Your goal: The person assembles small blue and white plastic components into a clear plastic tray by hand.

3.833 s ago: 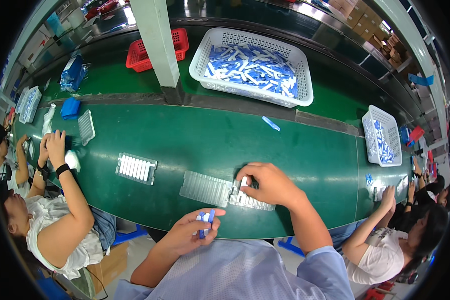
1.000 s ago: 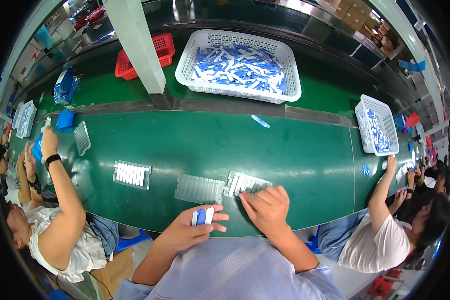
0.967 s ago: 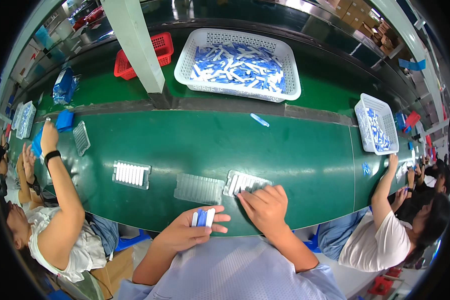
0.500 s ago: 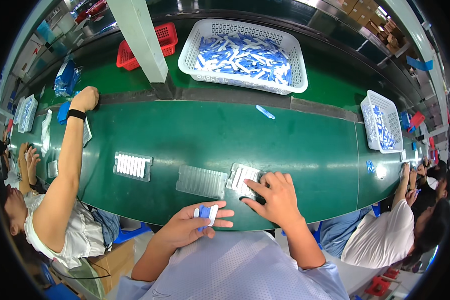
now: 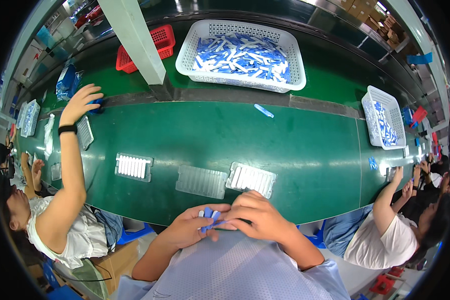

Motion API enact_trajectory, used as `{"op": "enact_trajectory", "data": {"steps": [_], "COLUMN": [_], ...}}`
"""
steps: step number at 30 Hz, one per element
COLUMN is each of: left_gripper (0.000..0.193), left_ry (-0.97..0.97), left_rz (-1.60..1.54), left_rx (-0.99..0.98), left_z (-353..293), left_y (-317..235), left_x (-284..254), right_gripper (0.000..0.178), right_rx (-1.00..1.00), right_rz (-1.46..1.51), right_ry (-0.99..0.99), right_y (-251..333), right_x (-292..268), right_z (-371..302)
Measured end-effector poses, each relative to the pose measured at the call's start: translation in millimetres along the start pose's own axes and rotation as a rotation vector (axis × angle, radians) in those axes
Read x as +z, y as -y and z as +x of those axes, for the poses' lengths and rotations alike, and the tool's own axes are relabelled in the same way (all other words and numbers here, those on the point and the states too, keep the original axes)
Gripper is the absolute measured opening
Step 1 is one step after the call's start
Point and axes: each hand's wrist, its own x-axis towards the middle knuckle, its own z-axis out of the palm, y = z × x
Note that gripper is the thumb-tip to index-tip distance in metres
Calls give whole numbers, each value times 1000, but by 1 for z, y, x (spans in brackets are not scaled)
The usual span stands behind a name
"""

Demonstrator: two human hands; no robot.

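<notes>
Close to my body, my left hand [image 5: 194, 227] is closed around several small blue and white plastic pieces [image 5: 208, 216], narrow and stick-like. My right hand [image 5: 257, 216] meets it, fingertips pinched on the end of a blue piece from that bunch. Just beyond the hands lies a clear plastic tray [image 5: 270, 191] with white sticks in part of its slots. Left of it, a second clear ribbed tray [image 5: 201, 182] holds no sticks. Farther left, another clear tray [image 5: 134, 167] carries a row of white sticks.
A white basket [image 5: 185, 67] heaped with blue and white pieces stands beyond a dark ledge, near a grey post [image 5: 135, 42] and a red basket [image 5: 162, 40]. One blue piece [image 5: 264, 110] lies alone. Co-workers sit on both sides; one's hand [image 5: 80, 105] reaches in at left.
My right hand has left the right tray and come back to my left hand, pinching a blue piece there. The left co-worker's hand has opened above the table.
</notes>
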Motion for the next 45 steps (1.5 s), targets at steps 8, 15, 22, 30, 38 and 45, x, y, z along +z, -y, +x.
{"op": "enact_trajectory", "data": {"steps": [8,15,22,30,38,45], "left_gripper": [26,28,27,26,27,29], "left_ry": [-84,-244,-165,-170,-224,-242], "left_rz": [452,659,532,641,531,531], "left_rx": [46,118,132,97,110,107], "left_z": [-3,-1,-4,-1,-9,-4], "left_y": [-2,-1,0,0,-1,-2], "left_x": [17,26,19,23,17,20], "right_gripper": [33,30,5,2,16,26], "right_rx": [-69,412,539,503,-3,105], "right_rz": [-268,180,360,397,-704,-640], "right_ry": [71,-43,-549,-169,-475,-133], "right_y": [22,23,-10,14,-30,-23], "right_x": [-22,-3,-4,-2,-38,-21], "right_z": [1,-12,-21,-21,-20,-18]}}
